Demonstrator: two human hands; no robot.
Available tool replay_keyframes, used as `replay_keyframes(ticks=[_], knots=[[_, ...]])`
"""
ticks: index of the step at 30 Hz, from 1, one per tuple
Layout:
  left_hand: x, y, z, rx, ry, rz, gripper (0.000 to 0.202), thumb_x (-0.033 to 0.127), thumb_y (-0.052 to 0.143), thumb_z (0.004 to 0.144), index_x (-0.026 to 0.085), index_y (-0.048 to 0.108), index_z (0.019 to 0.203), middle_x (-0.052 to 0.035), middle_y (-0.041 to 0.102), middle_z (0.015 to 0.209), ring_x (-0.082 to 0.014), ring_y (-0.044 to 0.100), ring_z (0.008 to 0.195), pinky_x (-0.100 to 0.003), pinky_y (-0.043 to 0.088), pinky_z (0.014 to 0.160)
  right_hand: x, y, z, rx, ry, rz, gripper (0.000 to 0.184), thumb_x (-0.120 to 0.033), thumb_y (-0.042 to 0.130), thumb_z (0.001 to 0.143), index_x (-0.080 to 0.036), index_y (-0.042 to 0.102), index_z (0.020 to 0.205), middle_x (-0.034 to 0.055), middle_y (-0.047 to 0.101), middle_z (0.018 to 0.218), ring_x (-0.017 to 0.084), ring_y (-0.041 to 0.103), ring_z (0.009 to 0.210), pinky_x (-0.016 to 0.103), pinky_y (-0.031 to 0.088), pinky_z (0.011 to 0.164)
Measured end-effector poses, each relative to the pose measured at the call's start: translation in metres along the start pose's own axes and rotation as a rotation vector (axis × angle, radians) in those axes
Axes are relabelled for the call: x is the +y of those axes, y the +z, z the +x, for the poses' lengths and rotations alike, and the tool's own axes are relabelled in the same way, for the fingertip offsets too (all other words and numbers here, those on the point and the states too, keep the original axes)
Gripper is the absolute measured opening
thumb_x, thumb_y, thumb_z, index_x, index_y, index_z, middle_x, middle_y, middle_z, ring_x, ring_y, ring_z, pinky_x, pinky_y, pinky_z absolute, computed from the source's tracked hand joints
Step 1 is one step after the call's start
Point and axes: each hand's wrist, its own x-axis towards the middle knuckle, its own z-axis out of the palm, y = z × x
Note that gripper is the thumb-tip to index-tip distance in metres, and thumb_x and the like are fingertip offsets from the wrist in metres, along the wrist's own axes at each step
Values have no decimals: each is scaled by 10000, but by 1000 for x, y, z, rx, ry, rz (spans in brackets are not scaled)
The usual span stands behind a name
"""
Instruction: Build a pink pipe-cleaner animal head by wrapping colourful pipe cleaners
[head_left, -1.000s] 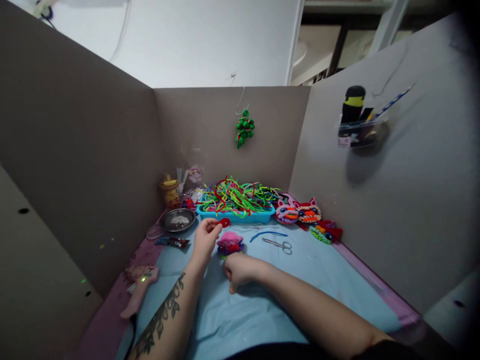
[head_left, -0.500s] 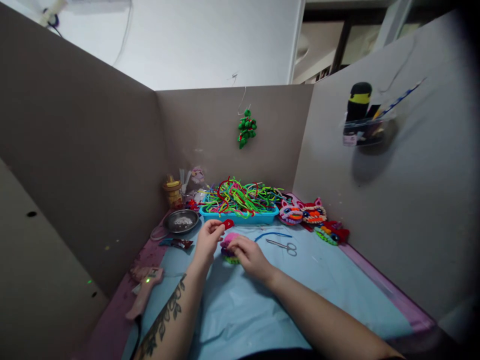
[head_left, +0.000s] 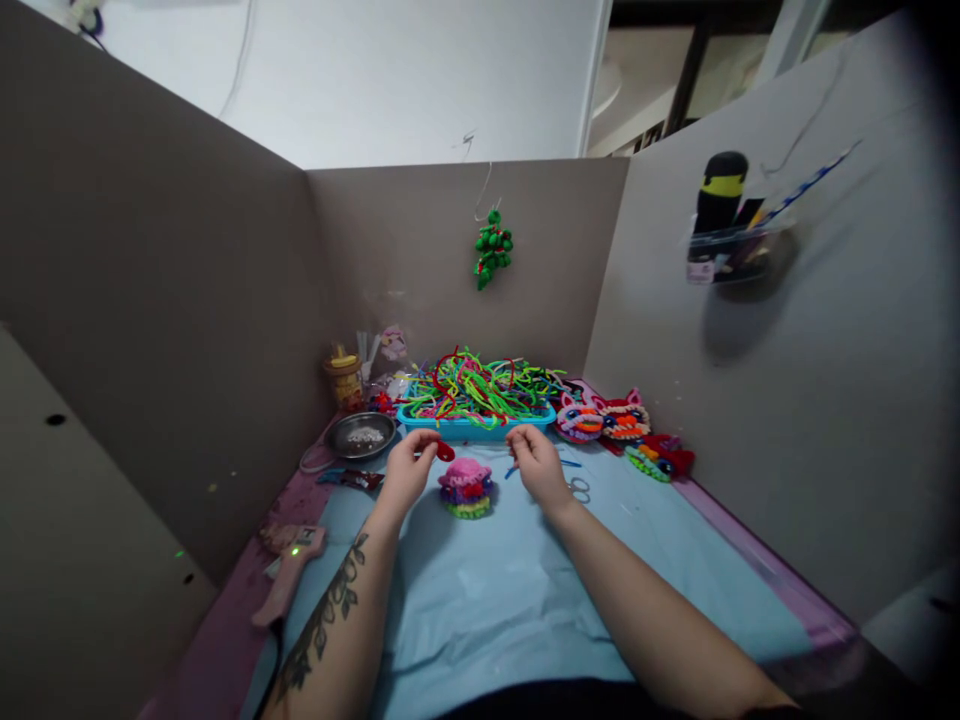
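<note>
My left hand pinches a small red fuzzy piece between thumb and fingers. Between my hands, on the blue sheet, stands a round fuzzy pipe-cleaner figure, pink on top, purple and red in the middle, yellow-green at the bottom; neither hand touches it. My right hand has its fingertips closed together over the sheet, and I cannot make out what is in them. A blue pipe cleaner shows on both sides of this hand. Scissors lie beside it, mostly hidden by the hand.
A blue tray heaped with colourful pipe cleaners stands at the back. Finished fuzzy figures sit at the right. Leftward are a metal bowl with small pale bits, a wrapper and a pink glue gun. Grey panels surround the table.
My right hand has left the fuzzy figure and moved right and up, over the pipe cleaner and scissors. My left hand, with the red piece, has shifted slightly left.
</note>
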Motion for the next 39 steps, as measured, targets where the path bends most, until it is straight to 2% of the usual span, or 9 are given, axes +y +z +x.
replay_keyframes(ticks=[7,11,15,19,25,28,30,34,39], knots=[[-18,-7,8,-149,51,123,124,249,589,712,168,658,774,-29,667,727,-153,602,653,-245,448,619,10,-2,9,-60,67,-101,264,-311,390,837,-177,510,644,-11,514,568,137,507,559,247,380,554],[-24,-3,9,-280,48,170,122,221,543,750,159,631,808,-22,667,720,-147,603,658,-248,454,636,25,3,10,-63,-29,-167,129,-254,431,778,-176,533,761,10,557,682,162,532,653,270,405,620],[-25,-1,8,-320,50,187,120,191,507,768,155,609,819,-20,666,709,-146,610,654,-253,462,639,35,5,11,-71,-89,-229,144,-217,435,761,-176,557,825,44,588,778,192,544,744,303,420,682],[-24,0,7,-308,71,199,122,201,509,769,160,617,808,-20,666,700,-150,609,653,-254,462,635,38,5,12,-90,-145,-270,151,-216,432,784,-181,578,799,59,597,819,202,548,789,319,422,718],[-24,1,9,-233,61,196,147,240,528,754,152,629,815,-32,660,740,-153,599,677,-256,452,650,40,4,13,-77,-134,-270,162,-209,423,792,-183,583,794,58,597,819,201,552,798,312,421,718],[-24,-1,11,-138,14,147,164,254,536,737,142,610,832,-40,649,754,-153,591,698,-253,446,645,40,4,13,-84,-94,-251,158,-218,414,793,-184,565,763,47,590,767,195,551,756,298,420,681],[-23,-6,13,-111,-69,103,190,264,543,721,137,584,857,-33,636,727,-147,583,666,-242,439,603,40,4,13,-88,-67,-230,175,-250,403,810,-186,551,742,37,581,728,188,548,715,289,418,655],[-23,-27,14,-223,-210,130,212,270,546,695,138,564,859,-21,623,723,-131,570,613,-217,418,534,39,4,14,-92,-31,-211,241,-308,368,837,-189,536,712,29,567,690,179,545,670,282,411,630],[-29,-45,11,-470,-191,481,190,193,547,670,154,588,851,-6,630,659,-138,566,594,-209,376,521,41,2,16,-74,-9,-242,150,-260,395,770,-193,516,713,22,554,672,181,542,660,283,404,627]])
